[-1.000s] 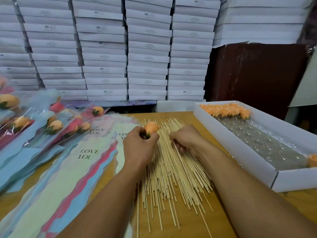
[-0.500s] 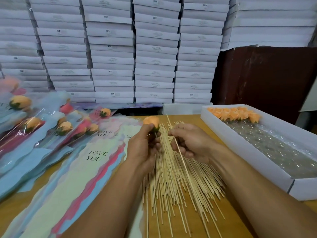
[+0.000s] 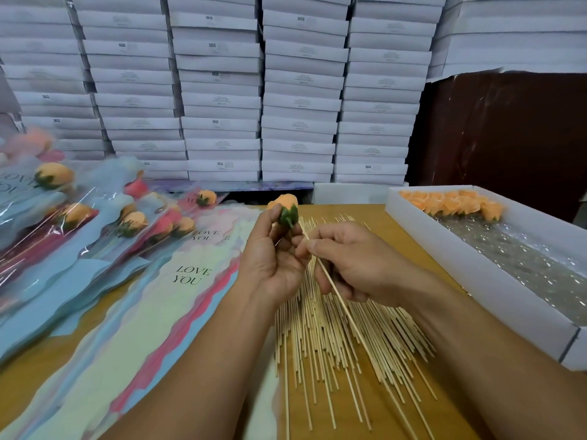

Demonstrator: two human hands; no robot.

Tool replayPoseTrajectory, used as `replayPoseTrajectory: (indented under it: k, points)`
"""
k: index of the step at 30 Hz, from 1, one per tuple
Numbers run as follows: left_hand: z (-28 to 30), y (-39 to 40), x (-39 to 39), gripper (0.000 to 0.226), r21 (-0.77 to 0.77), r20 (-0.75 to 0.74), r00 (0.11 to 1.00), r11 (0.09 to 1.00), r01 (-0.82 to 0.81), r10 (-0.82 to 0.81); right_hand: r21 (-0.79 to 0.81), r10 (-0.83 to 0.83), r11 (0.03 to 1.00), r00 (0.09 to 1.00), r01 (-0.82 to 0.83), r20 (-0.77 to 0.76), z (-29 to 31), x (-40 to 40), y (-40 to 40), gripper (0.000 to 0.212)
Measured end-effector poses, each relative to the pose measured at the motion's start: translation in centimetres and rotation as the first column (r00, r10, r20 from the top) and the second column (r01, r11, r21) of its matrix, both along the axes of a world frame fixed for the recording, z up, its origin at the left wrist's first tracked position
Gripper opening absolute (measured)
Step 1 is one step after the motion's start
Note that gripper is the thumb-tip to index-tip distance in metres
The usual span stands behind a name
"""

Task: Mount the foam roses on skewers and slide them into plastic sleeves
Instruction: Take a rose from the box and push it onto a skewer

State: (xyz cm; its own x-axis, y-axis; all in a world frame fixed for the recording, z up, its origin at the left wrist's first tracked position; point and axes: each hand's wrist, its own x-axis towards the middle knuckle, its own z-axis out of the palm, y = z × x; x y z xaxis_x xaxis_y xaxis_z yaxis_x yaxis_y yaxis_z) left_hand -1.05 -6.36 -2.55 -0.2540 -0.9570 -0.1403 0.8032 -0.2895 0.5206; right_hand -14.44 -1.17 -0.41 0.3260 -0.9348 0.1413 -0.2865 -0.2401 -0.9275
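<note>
Pinching rose [image 3: 283, 203] between fingers [image 3: 275, 222]

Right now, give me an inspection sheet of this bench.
Surface: wooden table, largely covered.
Job's things: foam rose in left hand; skewer pinched in right hand, tip near the rose's green base; loose skewers; empty sleeves; finished sleeved roses; white box holding orange roses.
Clutter: nothing seen.
Hands: both occupied.
Cables: nothing seen.
Surroundings: stacked white boxes behind.
</note>
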Motion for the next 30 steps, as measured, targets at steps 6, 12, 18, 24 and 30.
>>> replayPoseTrajectory:
  k: [6, 12, 18, 24, 30]
  points:
    - [-0.42, -0.35, 0.01, 0.021, 0.012, -0.048, 0.999, 1.000, -0.001, 0.002, -0.047, 0.017, 0.999, 0.999, -0.020, -0.051, -0.24, 0.72, 0.51, 0.029]
    - [-0.51, -0.51, -0.17, 0.019, -0.017, -0.065, 0.997, 0.999, -0.029, 0.028, -0.099, 0.010, 0.995, 0.999, -0.015, -0.047, 0.01, 0.73, 0.71, 0.036]
    - [-0.67, -0.86, -0.19, 0.018, -0.033, -0.067, 0.997, 0.999, -0.038, 0.036, -0.105, 0.020, 0.994, 0.999, -0.025, -0.049, -0.06, 0.75, 0.78, 0.037]
    - [-0.73, -0.73, -0.24, 0.015, -0.053, -0.056, 0.998, 0.998, -0.045, 0.042, -0.088, 0.014, 0.996, 0.999, -0.018, -0.046, -0.13, 0.75, 0.85, 0.038]
    - [-0.65, -0.60, -0.22, 0.013, -0.064, -0.024, 0.998, 0.996, -0.054, 0.053, -0.084, 0.010, 0.996, 0.999, -0.013, -0.041, -0.13, 0.75, 0.92, 0.039]
